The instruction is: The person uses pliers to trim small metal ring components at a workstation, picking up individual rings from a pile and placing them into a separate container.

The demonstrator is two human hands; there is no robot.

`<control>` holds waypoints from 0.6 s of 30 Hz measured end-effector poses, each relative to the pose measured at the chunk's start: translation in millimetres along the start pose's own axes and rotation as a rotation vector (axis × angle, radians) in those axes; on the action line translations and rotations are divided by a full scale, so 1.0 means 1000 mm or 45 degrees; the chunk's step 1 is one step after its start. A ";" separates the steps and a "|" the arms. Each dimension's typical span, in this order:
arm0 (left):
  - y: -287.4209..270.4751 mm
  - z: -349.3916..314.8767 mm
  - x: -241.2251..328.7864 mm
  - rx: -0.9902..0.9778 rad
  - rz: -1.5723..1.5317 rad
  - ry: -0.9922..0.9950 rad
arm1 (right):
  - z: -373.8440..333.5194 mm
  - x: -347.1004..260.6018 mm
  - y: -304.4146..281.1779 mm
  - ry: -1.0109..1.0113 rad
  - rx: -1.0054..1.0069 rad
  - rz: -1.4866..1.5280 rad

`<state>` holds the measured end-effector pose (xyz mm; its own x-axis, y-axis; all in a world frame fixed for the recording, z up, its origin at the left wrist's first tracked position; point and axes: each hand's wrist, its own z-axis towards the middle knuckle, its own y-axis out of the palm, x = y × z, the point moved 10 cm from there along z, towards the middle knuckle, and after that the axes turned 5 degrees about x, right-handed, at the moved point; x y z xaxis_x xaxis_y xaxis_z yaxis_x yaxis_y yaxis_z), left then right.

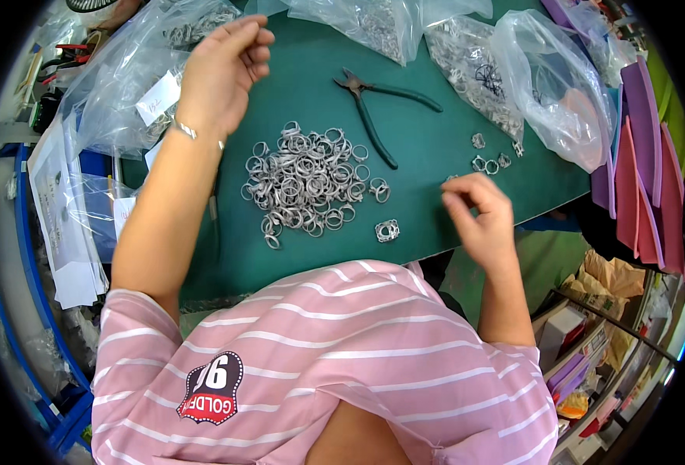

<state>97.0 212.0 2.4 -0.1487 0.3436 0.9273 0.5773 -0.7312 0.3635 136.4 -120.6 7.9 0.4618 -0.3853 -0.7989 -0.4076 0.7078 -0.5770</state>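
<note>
A heap of grey metal rings [308, 180] lies on the green table mat. My left hand [222, 74] is beyond it at the upper left, near a clear plastic bag, fingers curled in; whether they hold anything is hidden. On the right, by the table's near edge, my right hand [482, 217] has thumb and forefinger bent together. A bit of grey metal shows at its fingertips, too small to name. Between the heap and that hand sits a squarish openwork metal piece [387, 230]. Green-handled cutting pliers [366, 91] lie spread behind the heap.
Several small metal pieces [490, 163] lie at the right. Clear bags of metal parts [474, 74] line the back. Purple and pink sheets [641, 147] stand along the right edge. Papers [63, 217] and blue racks [25, 256] are at the left.
</note>
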 end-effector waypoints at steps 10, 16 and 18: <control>0.052 -0.109 -0.025 -0.246 0.485 0.029 | -0.033 0.027 0.065 0.477 -0.272 0.578; 0.053 -0.129 -0.026 -0.286 0.564 0.086 | -0.024 0.071 0.008 0.787 0.136 1.202; 0.059 -0.132 -0.026 -0.327 0.690 0.168 | -0.024 0.070 -0.009 0.712 0.212 0.902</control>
<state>29.2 82.3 12.0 0.0041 -0.1810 0.9835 0.3893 -0.9056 -0.1683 153.0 -168.3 -46.4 -0.3192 -0.0283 -0.9473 -0.3112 0.9473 0.0766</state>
